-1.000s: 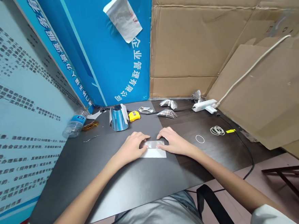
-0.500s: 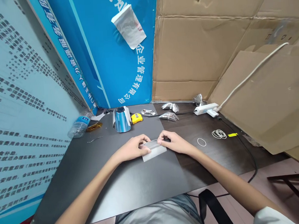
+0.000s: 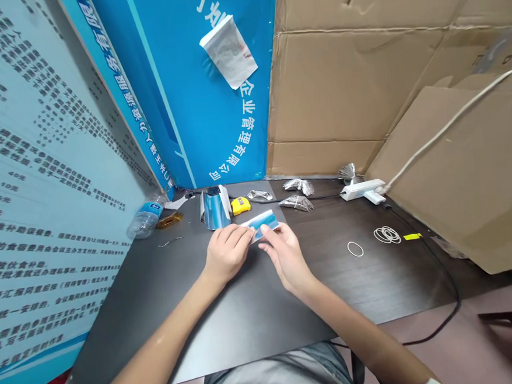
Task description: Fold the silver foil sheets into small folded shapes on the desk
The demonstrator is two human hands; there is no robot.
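A small folded piece of shiny silver film (image 3: 267, 221), reflecting blue, is held up above the table between both hands. My left hand (image 3: 227, 251) is closed on its left end, with the fingers curled round it. At the lower right edge, my right hand (image 3: 289, 255) pinches the film between thumb and fingers. Just beyond the hands stand a curved blue-reflecting sheet (image 3: 216, 210) and a yellow tape measure (image 3: 240, 205). Farther back lie a flat silver foil piece (image 3: 260, 196) and two fanned, pleated foil bundles (image 3: 298, 186).
A plastic bottle (image 3: 146, 217) leans at the left, near a brown-amber item (image 3: 169, 221). On the right are a white power strip (image 3: 363, 189), rubber bands (image 3: 387, 235), a single band (image 3: 355, 249) and a yellow strip (image 3: 412, 236). Cardboard (image 3: 354, 85) walls the back.
The film has been lifted and tilted, its face now shiny blue instead of pale grey. My right hand has turned to grip from below; the left has closed further. The view has shifted slightly.
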